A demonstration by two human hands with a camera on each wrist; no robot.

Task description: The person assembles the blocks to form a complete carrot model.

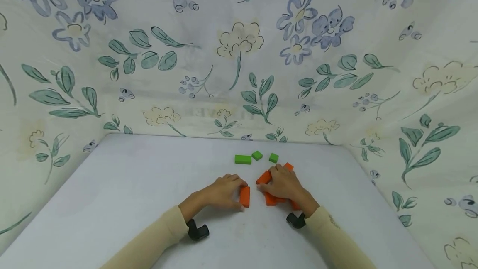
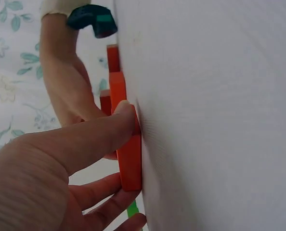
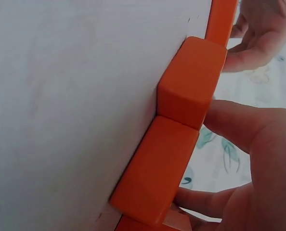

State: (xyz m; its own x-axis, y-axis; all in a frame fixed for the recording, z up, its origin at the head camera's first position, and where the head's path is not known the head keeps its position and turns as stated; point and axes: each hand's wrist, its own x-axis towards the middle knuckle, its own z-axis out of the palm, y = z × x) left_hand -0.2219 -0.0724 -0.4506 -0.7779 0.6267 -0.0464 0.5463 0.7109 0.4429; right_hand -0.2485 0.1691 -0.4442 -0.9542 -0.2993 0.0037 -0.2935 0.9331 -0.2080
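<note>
My left hand (image 1: 223, 193) grips an orange block (image 1: 245, 196) on the white table, with its thumb at the near end and fingertips at the far end. My right hand (image 1: 284, 184) bends over a cluster of orange blocks (image 1: 270, 199) to the right. Between its thumb and index finger it holds another orange block (image 1: 264, 177). In the right wrist view, two orange blocks (image 3: 148, 168) touch end to end, with the right thumb (image 3: 229, 122) behind them. The palm hides part of the cluster.
Beyond the hands lie a long green block (image 1: 243, 160) and two small green blocks (image 1: 257, 155), (image 1: 274, 158). An orange block (image 1: 288, 167) shows past the right fingers. Flower-printed cloth (image 1: 239, 74) hangs along the white table's (image 1: 149, 161) far edge.
</note>
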